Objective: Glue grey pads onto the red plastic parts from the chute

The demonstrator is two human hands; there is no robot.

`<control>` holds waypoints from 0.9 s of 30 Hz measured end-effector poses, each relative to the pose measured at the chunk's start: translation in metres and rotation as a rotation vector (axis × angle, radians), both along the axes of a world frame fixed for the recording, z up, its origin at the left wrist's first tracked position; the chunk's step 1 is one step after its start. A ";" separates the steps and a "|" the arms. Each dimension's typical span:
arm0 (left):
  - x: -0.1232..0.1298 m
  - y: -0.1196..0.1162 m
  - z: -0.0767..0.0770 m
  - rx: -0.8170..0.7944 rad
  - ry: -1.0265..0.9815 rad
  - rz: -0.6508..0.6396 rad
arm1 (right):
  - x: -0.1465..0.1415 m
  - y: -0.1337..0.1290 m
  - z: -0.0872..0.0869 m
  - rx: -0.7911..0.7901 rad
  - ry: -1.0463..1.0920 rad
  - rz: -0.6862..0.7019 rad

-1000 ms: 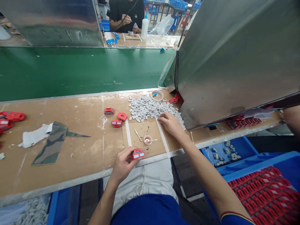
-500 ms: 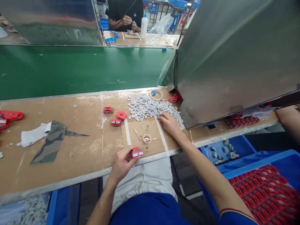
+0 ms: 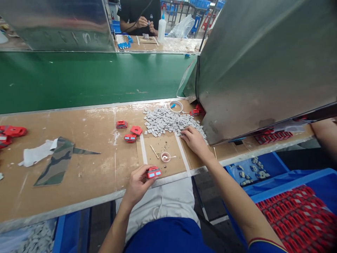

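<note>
My left hand [image 3: 137, 182] grips a red toy car part [image 3: 153, 172] with two pale blue windows, at the table's front edge. My right hand [image 3: 193, 140] rests at the lower right edge of a pile of small grey pieces [image 3: 165, 121]; its fingers are bent together and whatever they hold is too small to make out. Between the hands, a small round cup [image 3: 165, 157] with a thin stick across it stands on a cardboard sheet [image 3: 173, 168], beside a wooden stick [image 3: 154, 151]. Up and left of the cup are three red parts, one of them a windowed piece [image 3: 130, 137].
A tape roll [image 3: 176, 106] lies behind the pile. A large metal panel [image 3: 263, 70] slants over the right side. Camouflage cloth [image 3: 56, 163] lies at left. Blue bins [image 3: 325, 175] stand below right. Beyond the green belt [image 3: 92, 80], another person's hands [image 3: 147, 24] work.
My right hand has shifted slightly to the right along the edge of the grey pile. My left hand has stayed nearly still with the red part.
</note>
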State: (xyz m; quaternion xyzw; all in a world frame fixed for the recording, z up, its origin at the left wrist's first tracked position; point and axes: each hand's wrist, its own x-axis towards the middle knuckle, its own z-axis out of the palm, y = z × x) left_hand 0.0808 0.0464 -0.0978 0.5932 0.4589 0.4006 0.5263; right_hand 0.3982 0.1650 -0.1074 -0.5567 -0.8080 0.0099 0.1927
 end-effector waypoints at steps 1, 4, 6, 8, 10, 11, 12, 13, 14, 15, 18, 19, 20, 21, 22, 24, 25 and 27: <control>0.000 0.000 0.000 -0.001 -0.001 0.000 | -0.001 0.000 0.001 -0.003 -0.016 -0.014; 0.000 0.000 0.000 0.000 -0.008 -0.005 | -0.007 0.001 0.004 -0.027 -0.079 -0.080; 0.000 -0.001 -0.001 -0.002 -0.014 -0.004 | -0.010 0.003 0.006 -0.046 -0.102 -0.121; 0.000 -0.001 -0.003 -0.008 -0.018 -0.003 | -0.013 0.005 0.007 -0.057 -0.108 -0.136; 0.000 -0.001 -0.005 -0.015 -0.023 -0.007 | -0.014 0.007 0.008 -0.063 -0.106 -0.132; 0.000 -0.002 -0.006 -0.019 -0.024 -0.008 | -0.014 0.007 0.009 -0.066 -0.103 -0.130; 0.000 -0.002 -0.006 -0.022 -0.026 -0.009 | -0.013 0.006 0.011 -0.067 -0.100 -0.130; 0.000 -0.002 -0.007 -0.025 -0.028 -0.010 | -0.013 0.005 0.013 -0.066 -0.100 -0.132; 0.000 -0.002 -0.007 -0.028 -0.030 -0.010 | -0.013 0.002 0.015 -0.062 -0.092 -0.135; 0.000 -0.002 -0.008 -0.031 -0.033 -0.011 | -0.013 -0.003 0.017 -0.059 -0.063 -0.136; -0.001 -0.003 -0.008 -0.041 -0.046 -0.015 | -0.014 -0.022 0.022 -0.076 0.165 -0.156; -0.001 -0.003 -0.008 -0.044 -0.047 -0.016 | -0.015 -0.030 0.024 -0.100 0.267 -0.175; -0.001 -0.003 -0.008 -0.044 -0.047 -0.015 | -0.015 -0.038 0.024 -0.130 0.357 -0.197; -0.001 -0.002 -0.007 -0.043 -0.045 -0.016 | -0.015 -0.045 0.025 -0.161 0.421 -0.217; -0.001 -0.002 -0.007 -0.039 -0.042 -0.017 | -0.015 -0.052 0.025 -0.187 0.463 -0.233; -0.001 -0.002 -0.006 -0.026 -0.037 -0.023 | -0.014 -0.062 0.026 -0.220 0.503 -0.241; -0.001 -0.001 -0.006 -0.019 -0.034 -0.026 | -0.013 -0.065 0.026 -0.227 0.507 -0.238; -0.002 -0.001 -0.006 -0.008 -0.029 -0.026 | -0.011 -0.068 0.025 -0.249 0.485 -0.227</control>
